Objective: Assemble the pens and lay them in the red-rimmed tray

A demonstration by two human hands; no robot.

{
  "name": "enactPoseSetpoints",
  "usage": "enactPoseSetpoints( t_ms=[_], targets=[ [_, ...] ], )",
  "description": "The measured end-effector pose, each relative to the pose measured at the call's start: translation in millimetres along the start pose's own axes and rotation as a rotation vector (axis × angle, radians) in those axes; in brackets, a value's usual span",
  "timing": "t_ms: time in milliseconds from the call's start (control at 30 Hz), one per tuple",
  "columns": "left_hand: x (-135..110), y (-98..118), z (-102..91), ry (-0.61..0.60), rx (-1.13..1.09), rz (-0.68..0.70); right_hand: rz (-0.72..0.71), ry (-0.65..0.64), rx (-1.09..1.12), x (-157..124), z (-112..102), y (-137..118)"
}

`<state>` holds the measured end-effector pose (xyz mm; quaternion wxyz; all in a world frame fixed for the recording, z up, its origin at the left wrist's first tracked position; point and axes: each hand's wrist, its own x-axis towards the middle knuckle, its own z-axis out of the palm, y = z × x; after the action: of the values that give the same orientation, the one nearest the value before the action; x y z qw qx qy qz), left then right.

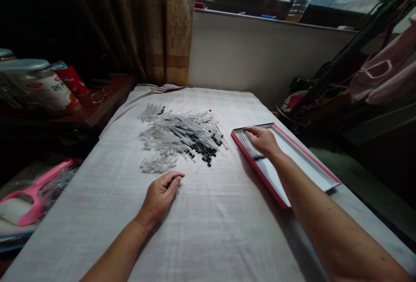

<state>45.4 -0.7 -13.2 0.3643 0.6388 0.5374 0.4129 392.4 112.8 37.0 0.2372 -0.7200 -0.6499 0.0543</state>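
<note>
The right hand (261, 140) bends over slim rods (248, 145) lined up inside the box (258, 173); whether its fingers pinch any, I cannot tell; the left hand (162, 190) has fingers pressed together near the loose pile (182, 130); lay each rod parallel, dark ends (259, 157) level.

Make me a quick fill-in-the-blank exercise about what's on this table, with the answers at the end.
1. The person's ____ hand is at the shallow box.
2. In the picture, the pile of slender tubes lies to the ____ of the box.
3. The small dark pieces clustered at the pile's near edge are ____.
4. The tiny lone piece beyond the pile is ____.

Missing words: right; left; black; red.
</note>
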Motion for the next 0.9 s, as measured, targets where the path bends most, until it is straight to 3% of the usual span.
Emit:
enactPoseSetpoints(
  t_ms=[167, 367, 567, 700, 800, 900],
  targets=[
    [0, -2, -0.8, -0.002, -0.181, -0.137, -0.228, -0.203, -0.132, -10, 29, -71],
    [1, -5, -0.7, -0.022, -0.199, -0.133, -0.223, -0.235, -0.237, -15, 52, -104],
    [0, -7, -0.3, -0.043, -0.170, -0.085, -0.192, -0.174, -0.228, -16, 60, -107],
    [-1, -7, -0.2, -0.052, -0.080, -0.019, -0.105, -0.023, -0.018, -27, 53, -91],
    [-4, -4, 0.2, 0.012, 0.079, 0.155, -0.059, 0.072, 0.299, -43, 47, -75],
    [-6, -1, 0.5, 0.175, 0.272, 0.417, -0.085, -0.026, 0.567, -63, 43, -69]
  ],
)
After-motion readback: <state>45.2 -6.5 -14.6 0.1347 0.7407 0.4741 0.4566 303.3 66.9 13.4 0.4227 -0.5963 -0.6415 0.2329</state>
